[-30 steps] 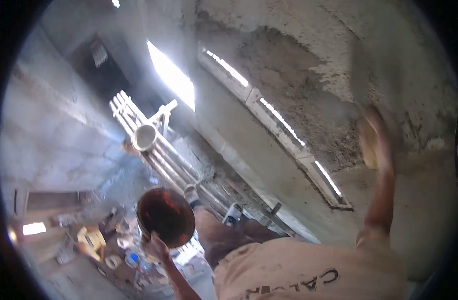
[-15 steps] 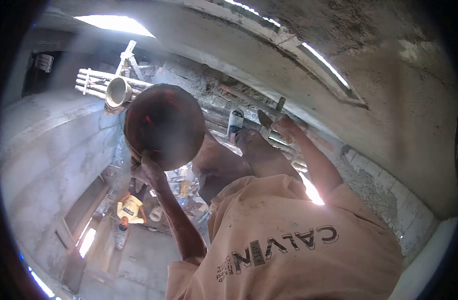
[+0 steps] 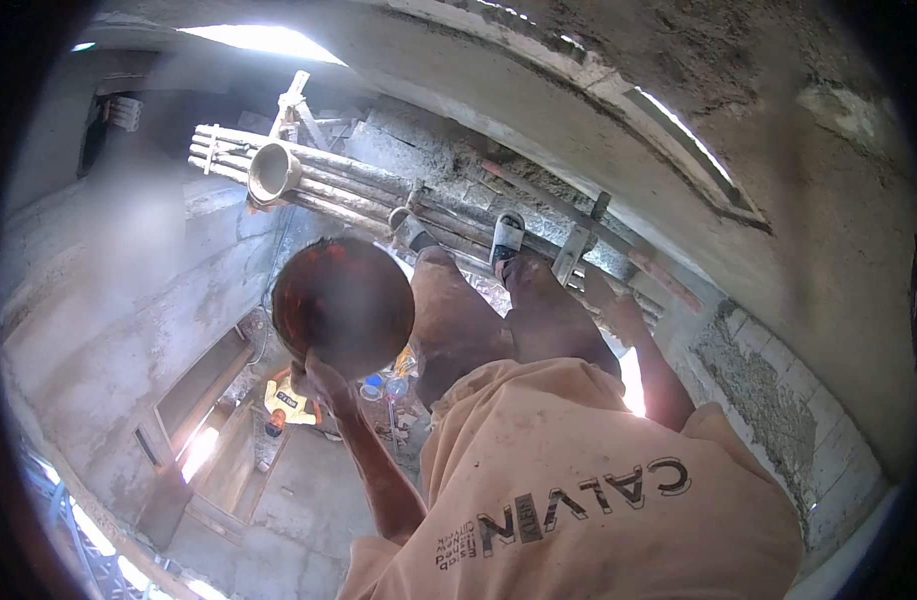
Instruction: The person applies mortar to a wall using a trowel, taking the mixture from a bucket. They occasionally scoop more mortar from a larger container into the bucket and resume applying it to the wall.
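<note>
In the head view, my left hand point(image 3: 327, 380) grips the rim of a round, dark bucket point(image 3: 344, 305) with reddish marks inside. Its wide mouth faces up toward me, and shadow hides what it may contain. On the other side of my body, my right hand point(image 3: 629, 318) is closed around a trowel, whose flat blade point(image 3: 599, 288) points toward the poles. The handle is mostly covered by my fingers. Below me my sandalled feet stand on a platform of round wooden poles point(image 3: 344, 185).
A second, pale-rimmed bucket point(image 3: 274, 173) sits on the poles at the left. A long plank point(image 3: 579, 215) lies beside the rough wall. Far below, a person in a yellow shirt point(image 3: 287, 402) is near blue containers point(image 3: 374, 385). The platform edge drops to the lower floor.
The dark bucket has moved lower and away from my head, still in my left hand. Both of my feet now show on the poles. My right hand keeps the trowel.
</note>
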The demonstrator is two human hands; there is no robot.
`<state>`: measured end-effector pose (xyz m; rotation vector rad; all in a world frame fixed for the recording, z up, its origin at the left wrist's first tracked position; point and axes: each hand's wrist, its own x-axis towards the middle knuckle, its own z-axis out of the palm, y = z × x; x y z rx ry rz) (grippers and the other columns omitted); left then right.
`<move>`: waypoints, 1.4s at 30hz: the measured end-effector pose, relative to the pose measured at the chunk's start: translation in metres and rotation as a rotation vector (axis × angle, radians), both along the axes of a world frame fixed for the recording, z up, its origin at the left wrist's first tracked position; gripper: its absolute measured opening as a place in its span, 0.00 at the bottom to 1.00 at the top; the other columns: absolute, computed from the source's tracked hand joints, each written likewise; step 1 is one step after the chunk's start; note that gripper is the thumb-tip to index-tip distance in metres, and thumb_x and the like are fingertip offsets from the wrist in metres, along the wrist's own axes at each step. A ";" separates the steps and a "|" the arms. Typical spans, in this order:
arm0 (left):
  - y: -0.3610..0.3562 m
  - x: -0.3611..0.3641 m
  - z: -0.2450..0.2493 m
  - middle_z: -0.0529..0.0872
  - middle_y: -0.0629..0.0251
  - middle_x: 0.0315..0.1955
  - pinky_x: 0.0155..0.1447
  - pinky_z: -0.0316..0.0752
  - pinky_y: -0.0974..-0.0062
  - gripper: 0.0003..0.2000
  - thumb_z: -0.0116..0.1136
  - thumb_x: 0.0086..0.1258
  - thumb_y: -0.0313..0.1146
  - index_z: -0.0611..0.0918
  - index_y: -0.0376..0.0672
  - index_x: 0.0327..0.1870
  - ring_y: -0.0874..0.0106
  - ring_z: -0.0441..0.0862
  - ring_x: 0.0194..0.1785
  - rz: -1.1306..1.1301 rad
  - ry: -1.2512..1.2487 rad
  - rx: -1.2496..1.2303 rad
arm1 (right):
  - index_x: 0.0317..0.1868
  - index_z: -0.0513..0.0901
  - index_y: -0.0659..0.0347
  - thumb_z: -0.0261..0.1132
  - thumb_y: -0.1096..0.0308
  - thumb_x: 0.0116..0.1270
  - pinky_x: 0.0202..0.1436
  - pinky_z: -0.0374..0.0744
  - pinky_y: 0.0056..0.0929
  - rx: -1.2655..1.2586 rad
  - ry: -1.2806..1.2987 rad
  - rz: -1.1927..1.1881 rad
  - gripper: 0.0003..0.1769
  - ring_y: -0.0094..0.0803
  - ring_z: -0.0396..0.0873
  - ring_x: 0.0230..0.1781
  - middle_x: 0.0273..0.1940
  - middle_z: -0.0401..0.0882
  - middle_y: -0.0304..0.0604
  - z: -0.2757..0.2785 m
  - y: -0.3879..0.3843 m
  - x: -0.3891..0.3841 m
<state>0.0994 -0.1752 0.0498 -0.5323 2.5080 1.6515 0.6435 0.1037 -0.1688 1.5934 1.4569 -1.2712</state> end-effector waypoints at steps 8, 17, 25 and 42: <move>-0.126 0.035 -0.039 0.86 0.55 0.46 0.47 0.84 0.60 0.20 0.65 0.59 0.32 0.84 0.29 0.50 0.61 0.85 0.43 0.253 -0.165 -0.208 | 0.54 0.84 0.71 0.71 0.48 0.67 0.50 0.86 0.47 0.393 0.100 0.330 0.31 0.52 0.89 0.49 0.47 0.88 0.67 -0.030 0.089 -0.164; -0.189 0.138 -0.042 0.87 0.50 0.49 0.47 0.82 0.56 0.23 0.64 0.59 0.34 0.83 0.27 0.53 0.58 0.86 0.44 0.592 -0.328 -0.585 | 0.46 0.85 0.70 0.68 0.55 0.69 0.44 0.83 0.46 0.075 0.404 -0.104 0.22 0.46 0.86 0.39 0.35 0.85 0.55 0.048 0.100 -0.205; -0.232 0.169 -0.056 0.89 0.50 0.50 0.48 0.82 0.56 0.23 0.61 0.65 0.37 0.84 0.27 0.54 0.58 0.87 0.46 0.627 -0.556 -0.669 | 0.35 0.85 0.65 0.67 0.60 0.67 0.28 0.76 0.43 0.148 -0.188 0.166 0.14 0.43 0.81 0.30 0.29 0.82 0.50 0.011 0.054 -0.053; -0.271 -0.080 -0.127 0.88 0.57 0.39 0.34 0.80 0.63 0.17 0.68 0.58 0.31 0.86 0.26 0.44 0.65 0.87 0.34 0.618 -0.393 -0.156 | 0.28 0.82 0.60 0.65 0.64 0.69 0.17 0.72 0.38 -0.012 -0.151 -0.052 0.12 0.31 0.75 0.13 0.18 0.75 0.40 0.124 -0.013 -0.150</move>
